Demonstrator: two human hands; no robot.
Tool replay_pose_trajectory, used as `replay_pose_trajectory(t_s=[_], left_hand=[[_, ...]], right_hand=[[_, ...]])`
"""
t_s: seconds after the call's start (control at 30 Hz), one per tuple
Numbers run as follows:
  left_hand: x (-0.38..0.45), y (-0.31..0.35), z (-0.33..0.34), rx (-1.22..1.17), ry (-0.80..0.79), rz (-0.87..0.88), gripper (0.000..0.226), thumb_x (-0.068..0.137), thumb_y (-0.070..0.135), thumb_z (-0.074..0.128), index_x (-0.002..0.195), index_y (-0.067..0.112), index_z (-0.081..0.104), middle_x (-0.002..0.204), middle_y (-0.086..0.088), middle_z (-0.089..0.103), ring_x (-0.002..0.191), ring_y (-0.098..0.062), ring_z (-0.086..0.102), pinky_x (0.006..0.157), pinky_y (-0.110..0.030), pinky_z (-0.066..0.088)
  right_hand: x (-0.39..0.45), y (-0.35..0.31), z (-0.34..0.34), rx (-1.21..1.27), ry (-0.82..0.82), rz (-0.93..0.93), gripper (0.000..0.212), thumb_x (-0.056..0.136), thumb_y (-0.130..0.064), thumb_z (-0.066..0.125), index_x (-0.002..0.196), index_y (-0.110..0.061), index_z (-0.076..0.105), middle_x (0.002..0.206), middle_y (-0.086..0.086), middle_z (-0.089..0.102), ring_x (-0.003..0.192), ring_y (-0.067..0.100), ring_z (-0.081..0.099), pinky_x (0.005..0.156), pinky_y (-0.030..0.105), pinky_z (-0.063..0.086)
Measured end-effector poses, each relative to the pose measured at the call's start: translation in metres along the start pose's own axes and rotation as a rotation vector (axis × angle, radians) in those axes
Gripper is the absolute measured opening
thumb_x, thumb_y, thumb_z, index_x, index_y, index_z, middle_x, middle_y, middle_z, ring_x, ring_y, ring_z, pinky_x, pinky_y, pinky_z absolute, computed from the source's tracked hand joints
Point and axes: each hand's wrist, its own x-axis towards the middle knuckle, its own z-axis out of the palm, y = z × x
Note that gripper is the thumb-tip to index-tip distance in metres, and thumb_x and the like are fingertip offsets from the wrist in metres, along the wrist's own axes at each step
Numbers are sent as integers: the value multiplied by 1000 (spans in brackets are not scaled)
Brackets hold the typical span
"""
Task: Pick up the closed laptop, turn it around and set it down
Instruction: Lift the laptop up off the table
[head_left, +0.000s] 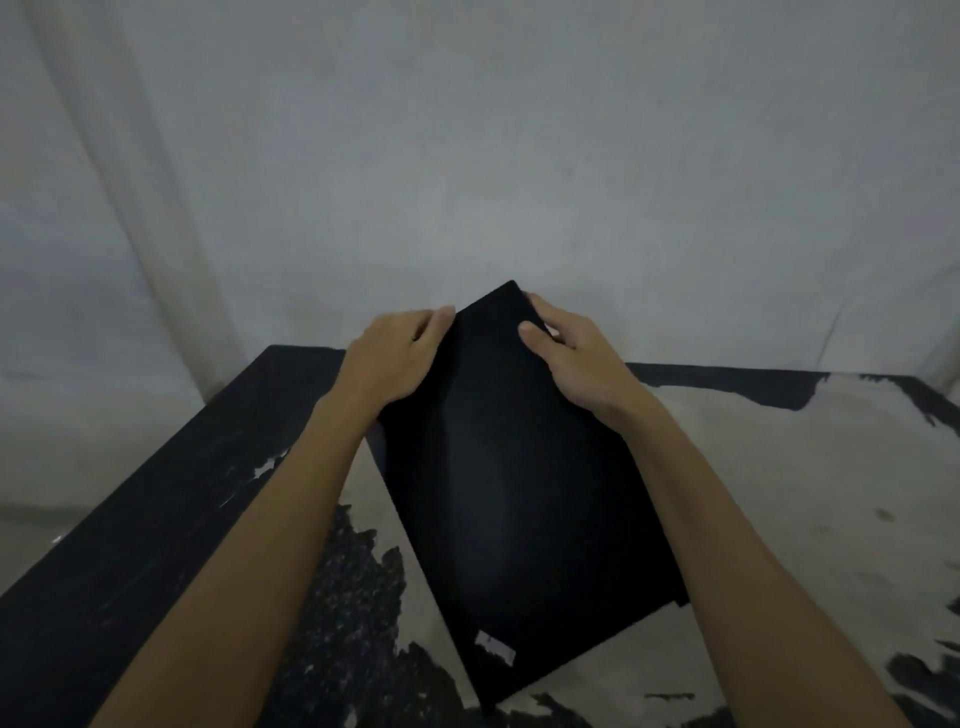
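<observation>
The closed black laptop (511, 499) is in the middle of the head view, turned at an angle, its far corner raised toward the wall. A small pale label sits near its front corner. My left hand (395, 358) grips the laptop's far left edge, fingers curled over it. My right hand (576, 358) holds the far right edge, thumb on the lid and fingers wrapped behind. Whether the near end rests on the table I cannot tell.
The table (779, 467) has a worn pale top with black patches and a black left edge (156, 493). A grey-white wall (519, 156) stands right behind it, with a corner at the left.
</observation>
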Motion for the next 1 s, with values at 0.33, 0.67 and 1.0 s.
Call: replay_pose_trajectory(t_s=[0.33, 0.67, 1.0], left_hand=[[-8, 20, 5, -385, -141, -281, 92, 95, 76, 38, 89, -9, 74, 86, -22, 76, 70, -27, 68, 66, -35, 49], [-30, -11, 10, -675, 110, -602, 67, 95, 74, 39, 82, 13, 64, 97, -4, 69, 86, -19, 63, 78, -35, 46], [-43, -34, 14, -939, 261, -801, 79, 98, 71, 37, 143, 10, 56, 122, -1, 60, 110, -25, 55, 101, -41, 45]], right_hand=[[3, -17, -9, -15, -253, -30, 39, 107, -29, 49, 145, -27, 57, 135, -11, 68, 117, 9, 69, 99, 31, 56], [-13, -3, -31, -753, 58, -55, 44, 97, -57, 51, 117, -24, 72, 114, 0, 73, 103, 24, 66, 87, 41, 53], [-53, 49, -42, -66, 434, 20, 93, 94, -46, 67, 163, -33, 7, 146, 7, 56, 120, 22, 61, 101, 39, 52]])
